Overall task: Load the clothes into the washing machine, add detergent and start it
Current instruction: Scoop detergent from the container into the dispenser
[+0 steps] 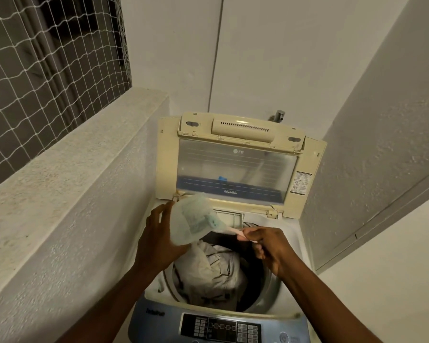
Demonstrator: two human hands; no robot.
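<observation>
Head view: both hands [159, 240] grip a detergent pouch [196, 219] above the clothes-filled drum [265, 288].

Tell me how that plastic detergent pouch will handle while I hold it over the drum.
The detergent pouch looks thin and crumpled, so it is probably floppy and light. It sags between the left hand and right hand, so it likely needs both to steer.

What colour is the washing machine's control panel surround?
Blue, around a black button panel, seen in the head view.
</observation>
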